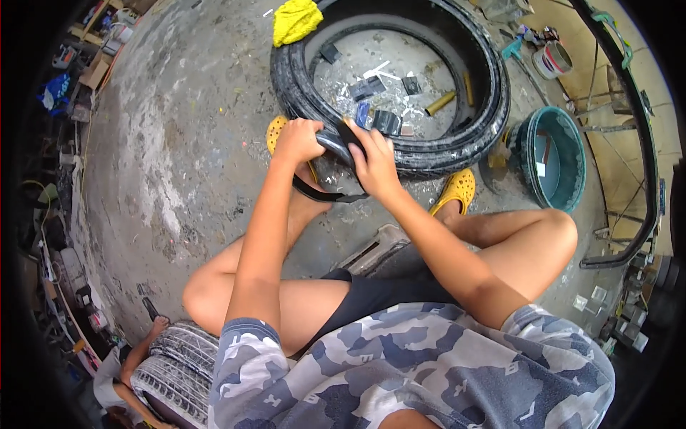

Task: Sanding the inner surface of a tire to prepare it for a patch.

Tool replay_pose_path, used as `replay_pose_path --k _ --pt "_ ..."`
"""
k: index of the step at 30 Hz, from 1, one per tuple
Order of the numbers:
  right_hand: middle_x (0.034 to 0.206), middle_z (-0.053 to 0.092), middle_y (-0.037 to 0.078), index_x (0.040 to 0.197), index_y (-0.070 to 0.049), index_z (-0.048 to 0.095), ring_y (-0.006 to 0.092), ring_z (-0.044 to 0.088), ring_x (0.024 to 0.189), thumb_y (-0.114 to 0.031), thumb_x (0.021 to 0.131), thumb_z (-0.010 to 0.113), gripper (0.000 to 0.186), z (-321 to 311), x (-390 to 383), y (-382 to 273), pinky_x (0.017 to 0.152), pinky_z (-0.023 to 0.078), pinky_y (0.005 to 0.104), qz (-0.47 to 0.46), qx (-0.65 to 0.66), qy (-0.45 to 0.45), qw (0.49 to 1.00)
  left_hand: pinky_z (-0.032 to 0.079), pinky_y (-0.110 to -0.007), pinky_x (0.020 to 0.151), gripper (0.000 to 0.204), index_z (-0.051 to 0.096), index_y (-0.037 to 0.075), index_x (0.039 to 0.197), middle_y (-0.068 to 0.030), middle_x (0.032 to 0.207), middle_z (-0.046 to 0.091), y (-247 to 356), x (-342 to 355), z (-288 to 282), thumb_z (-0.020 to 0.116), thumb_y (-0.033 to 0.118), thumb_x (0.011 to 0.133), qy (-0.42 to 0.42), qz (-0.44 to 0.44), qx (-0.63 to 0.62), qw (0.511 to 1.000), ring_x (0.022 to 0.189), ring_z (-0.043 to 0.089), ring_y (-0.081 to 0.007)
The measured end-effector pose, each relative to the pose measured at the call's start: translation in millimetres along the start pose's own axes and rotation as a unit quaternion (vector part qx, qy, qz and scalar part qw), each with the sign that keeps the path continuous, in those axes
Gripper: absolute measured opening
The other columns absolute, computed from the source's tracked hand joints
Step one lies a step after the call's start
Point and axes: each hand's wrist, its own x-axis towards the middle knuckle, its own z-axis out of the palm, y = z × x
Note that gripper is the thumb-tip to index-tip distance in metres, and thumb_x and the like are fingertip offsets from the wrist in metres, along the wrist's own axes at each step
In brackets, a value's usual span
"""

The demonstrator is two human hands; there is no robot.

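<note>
The right hand [375, 163] gripped a thin, bendy black strip [347, 134] beside the big, round black rubber tire [443, 151] on the gray floor [214, 143]. The left hand [299, 141] was by the tire's near edge; I could not tell its grip.

Black strip [325, 195], partly hidden by the right hand [376, 163]
Beyond the grip, the upper edge cuts off the tyre [436, 154] and yellow cloth [296, 22]; just left of it, the left hand [298, 141] covers part of a yellow clog [274, 131]; far behind, another person [109, 377] runs off the lower edge.
</note>
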Motion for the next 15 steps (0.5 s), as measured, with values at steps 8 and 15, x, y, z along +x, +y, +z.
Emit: replay_pose_path --k 8,15 --pt "0.098 0.060 0.017 0.142 -0.016 0.049 0.0347 0.057 0.087 -0.008 0.087 0.061 0.056 13 20 -10 0.078 0.042 0.0407 0.017 -0.044 -0.053 0.997 0.054 -0.046 0.080 0.027 0.074 0.009 0.084 -0.0228 0.081 0.068 -2 0 5 0.065 0.019 0.061 0.027 0.004 -0.001 1.000 0.082 0.067 -0.0399" --pt "0.096 0.058 0.017 0.142 -0.015 0.049 0.0350 0.055 0.086 -0.007 0.084 0.062 0.060 -11 -50 -6 0.076 0.040 0.0454 0.086 -0.021 -0.068 0.994 0.054 -0.047 0.078 0.028 0.074 0.009 0.085 -0.0233 0.081 0.068 -13 2 12 0.065 0.018 0.060 0.024 0.005 0.029 0.999 0.081 0.067 -0.0398"
